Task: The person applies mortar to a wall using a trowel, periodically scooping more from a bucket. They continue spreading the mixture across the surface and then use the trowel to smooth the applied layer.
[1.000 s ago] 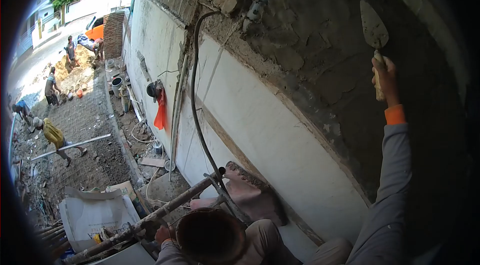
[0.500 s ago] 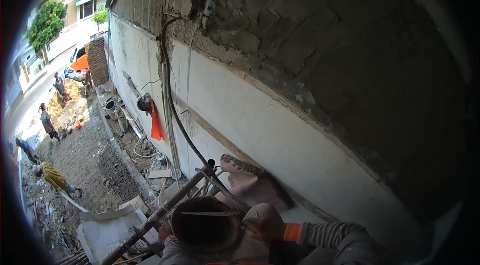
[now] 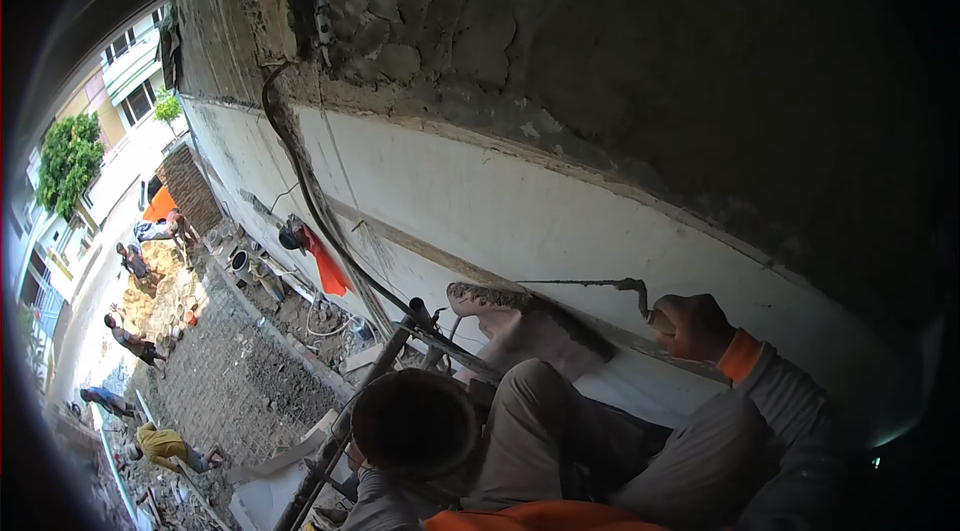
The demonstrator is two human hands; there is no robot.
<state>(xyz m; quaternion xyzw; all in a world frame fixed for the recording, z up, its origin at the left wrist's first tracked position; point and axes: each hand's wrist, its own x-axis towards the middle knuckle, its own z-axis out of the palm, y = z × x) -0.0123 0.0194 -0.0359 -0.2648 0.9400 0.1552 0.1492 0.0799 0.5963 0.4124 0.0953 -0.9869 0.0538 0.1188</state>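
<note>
The right grip (image 3: 690, 328) is clenched around the handle of a trowel (image 3: 580, 282), fist just off the white wall face (image 3: 470, 201) with an orange cuff at the wrist. The trowel's blade shows edge-on as a thin dark line. It runs out level to the left of the fist, close along the wall, and its cranked neck meets the fist at the thumb side. Whether the blade touches the wall cannot be told. Above the white face a ragged edge marks the start of the rough grey render (image 3: 600, 61), which fills the upper part of the view. Just under the blade lies a pinkish sack (image 3: 520, 331) crusted with mortar, against the foot of the wall. The person's bent knee (image 3: 540, 411) is just below it, so room beneath the trowel is tight. To the left a scaffold pole (image 3: 385, 371) slants downward beside a round dark pan (image 3: 415, 423), and a black cable (image 3: 310, 206) runs down the wall. Beyond the pole is a sheer drop to paved ground (image 3: 220, 381), where other people are at work. The left grip is hidden under the pan, so its state cannot be told.
</note>
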